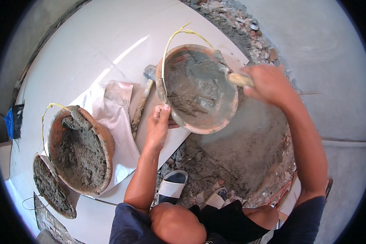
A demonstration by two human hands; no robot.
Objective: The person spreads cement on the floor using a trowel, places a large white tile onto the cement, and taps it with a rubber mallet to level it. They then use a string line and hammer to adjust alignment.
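My left hand (160,124) grips the near-left rim of a tilted orange-brown bucket (223,124), thumb over the edge and fingers underneath. Wet grey mortar (191,91) coats the inside of this bucket, and a yellow wire handle (165,53) arches over its far side. Slightly blurred by motion, my right hand (268,83) is closed around the wooden handle of a trowel (240,79) at the bucket's right rim. The trowel's blade is mostly smeared or lost against the mortar. Left of the bucket lies a mallet or hammer (140,107) with a mortar-caked handle.
A second bucket (110,142) full of thick mortar stands at left, beside another mortar-filled container (53,187). White sacking (120,140) lies on the large pale tiles (105,32). Spread wet mortar (240,134) covers the ground before my sandalled feet (173,185). Rubble (260,44) lines the far edge.
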